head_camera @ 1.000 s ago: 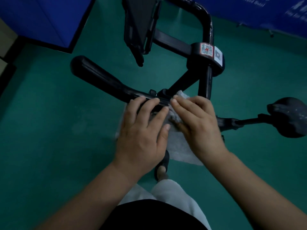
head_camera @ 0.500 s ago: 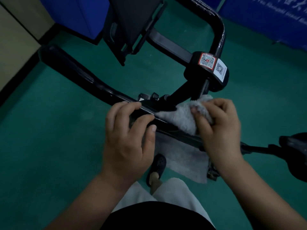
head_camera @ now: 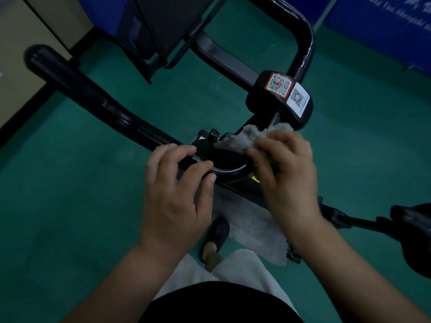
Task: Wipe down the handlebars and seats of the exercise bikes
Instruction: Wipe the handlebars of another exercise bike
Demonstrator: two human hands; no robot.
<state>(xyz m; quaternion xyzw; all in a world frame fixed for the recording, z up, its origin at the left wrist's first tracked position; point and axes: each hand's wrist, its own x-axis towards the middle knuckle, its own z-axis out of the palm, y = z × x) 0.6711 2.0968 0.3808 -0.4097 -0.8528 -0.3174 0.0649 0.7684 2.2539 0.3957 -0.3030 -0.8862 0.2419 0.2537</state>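
A black exercise bike handlebar [head_camera: 98,106] runs from the upper left down to the middle, where it meets the bike's centre part. My left hand [head_camera: 177,194] grips the bar at that junction, fingers curled over it. My right hand [head_camera: 286,176] holds a grey cloth [head_camera: 247,138] bunched against the centre part, and the rest of the cloth hangs below the bar. The other handlebar arm [head_camera: 303,43] curves up at the upper right. A dark seat [head_camera: 412,231] shows at the right edge, partly cut off.
A black block with QR stickers [head_camera: 286,92] sits on the stem above my right hand. A black tablet holder [head_camera: 168,33] stands at the top. The floor is green [head_camera: 70,206], with blue panels [head_camera: 384,26] behind. My foot in a dark shoe [head_camera: 217,236] is below.
My right hand has drawn the cloth to the right off the centre part, baring its black top. My left hand keeps its grip. The view shifted slightly.
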